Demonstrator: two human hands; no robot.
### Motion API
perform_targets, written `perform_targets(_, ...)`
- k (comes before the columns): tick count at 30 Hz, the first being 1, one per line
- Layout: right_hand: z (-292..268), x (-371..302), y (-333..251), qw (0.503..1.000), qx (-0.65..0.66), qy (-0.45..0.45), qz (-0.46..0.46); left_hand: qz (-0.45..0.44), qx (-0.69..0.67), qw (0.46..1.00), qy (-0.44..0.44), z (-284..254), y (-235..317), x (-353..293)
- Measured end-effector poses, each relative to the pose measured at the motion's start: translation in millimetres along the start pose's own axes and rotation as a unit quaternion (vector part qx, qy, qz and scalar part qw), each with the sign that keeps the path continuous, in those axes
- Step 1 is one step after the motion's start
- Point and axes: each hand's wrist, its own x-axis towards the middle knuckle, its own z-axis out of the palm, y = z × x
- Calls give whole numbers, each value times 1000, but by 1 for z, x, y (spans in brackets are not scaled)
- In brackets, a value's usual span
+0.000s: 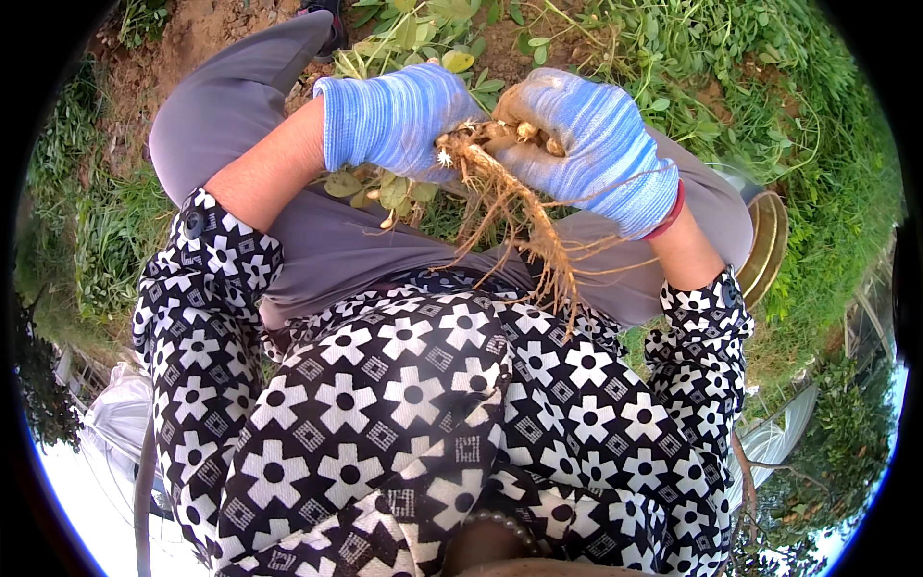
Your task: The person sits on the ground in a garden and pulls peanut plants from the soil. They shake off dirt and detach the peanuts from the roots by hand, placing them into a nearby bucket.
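Observation:
In a blue-and-white knit glove, my left hand [409, 117] is closed round the stem base of a peanut plant. Its stringy brown roots [524, 202] hang toward my lap, and some leaves [392, 189] show below the left glove. My right hand [598, 144], gloved alike with soil-stained fingers, is curled closed against the root crown. Several pale peanuts [527, 133] show at its fingers; whether they are still joined to the roots I cannot tell. One small peanut [387, 220] dangles under the leaves by my left wrist.
My bent knees in grey trousers [216, 120] frame both hands. Beside the right knee stands a round container with a yellowish rim [769, 248]. Uprooted leafy plants [673, 58] lie beyond, with bare reddish soil [207, 34] at the far left. White sheeting [117, 418] shows at the left edge.

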Motion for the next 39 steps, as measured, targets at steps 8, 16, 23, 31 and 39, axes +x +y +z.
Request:
perform_targets(8,6,-2,-12,956,-282,33,-79,66,29,990,120,-1,0,-6)
perform_targets(16,10,0,-7,943,-323,33,-68,45,-44,990,123,-8,-3,-8)
perform_targets(23,15,-3,0,974,-219,23,-59,43,-97,986,126,-3,-7,-10)
perform_targets(31,24,6,31,940,-331,-26,74,5,-310,934,178,13,-28,-21)
perform_targets(39,-18,-5,48,922,319,14,218,82,-602,764,217,-2,-45,-34)
